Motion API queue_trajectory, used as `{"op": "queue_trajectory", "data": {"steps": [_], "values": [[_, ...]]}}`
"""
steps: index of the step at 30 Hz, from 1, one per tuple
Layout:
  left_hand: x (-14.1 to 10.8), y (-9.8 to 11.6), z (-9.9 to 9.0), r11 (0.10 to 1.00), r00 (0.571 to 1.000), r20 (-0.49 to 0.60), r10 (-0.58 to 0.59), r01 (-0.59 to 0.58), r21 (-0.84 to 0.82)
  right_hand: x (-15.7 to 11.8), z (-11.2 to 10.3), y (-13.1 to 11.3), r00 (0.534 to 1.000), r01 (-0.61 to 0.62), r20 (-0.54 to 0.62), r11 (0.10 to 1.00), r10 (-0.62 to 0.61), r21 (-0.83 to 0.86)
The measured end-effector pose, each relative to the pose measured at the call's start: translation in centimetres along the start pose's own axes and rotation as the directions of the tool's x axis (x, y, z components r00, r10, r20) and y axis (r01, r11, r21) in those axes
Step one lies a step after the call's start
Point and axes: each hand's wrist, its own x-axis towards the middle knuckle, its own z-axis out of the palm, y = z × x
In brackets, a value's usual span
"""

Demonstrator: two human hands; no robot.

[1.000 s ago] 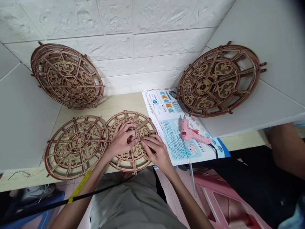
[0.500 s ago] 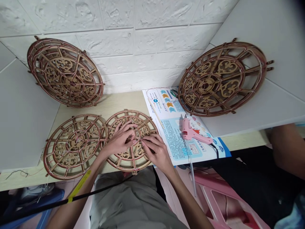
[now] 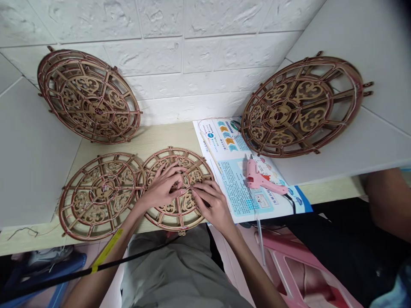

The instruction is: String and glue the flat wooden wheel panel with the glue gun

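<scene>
A round brown openwork disc (image 3: 180,222) with spokes, scrollwork and reddish wire along its rings lies flat in front of me. Over its left half is my left hand (image 3: 165,187), fingers bent and thumb brought toward the hub; what its fingertips hold is hidden. My right hand (image 3: 212,203) comes in from the right, with thumb and forefinger pinched on a thin wire near the hub. The fingertips of both hands almost meet there. A similar disc (image 3: 102,192) lies flat to the left, its rim against or overlapping the one under my hands.
Several stacked discs (image 3: 88,96) lean at the back left, and more discs (image 3: 302,107) lean against the right panel. A pink glue gun (image 3: 258,179) rests on a printed sheet (image 3: 233,205), beside a thin stick (image 3: 210,152). Another person's arm (image 3: 388,201) is at far right.
The whole view has shifted very slightly. Both hands stay at the disc's hub in nearly the same pose.
</scene>
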Motion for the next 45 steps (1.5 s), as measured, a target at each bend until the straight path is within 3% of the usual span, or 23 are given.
{"op": "queue_trajectory", "data": {"steps": [9,25,40,45], "values": [[0.1,-0.1,-0.1,1.0,1.0,0.024,-0.01,0.01,0.011,0.1,-0.1,-0.1,1.0,-0.009,0.0,1.0,0.009,-0.005],[0.4,0.5,1.1,0.996,0.991,-0.117,-0.056,0.064,0.062,0.1,-0.2,0.0,1.0,0.002,0.023,1.0,-0.002,-0.001],[0.8,1.4,1.0,0.991,0.987,-0.114,-0.112,0.119,0.059,0.5,-0.7,-0.3,0.994,0.025,0.107,0.998,-0.018,-0.063],[0.6,1.5,1.0,0.99,0.992,-0.093,-0.083,0.093,0.104,0.4,-0.8,-0.3,0.992,0.029,0.126,0.996,-0.019,-0.083]]}}
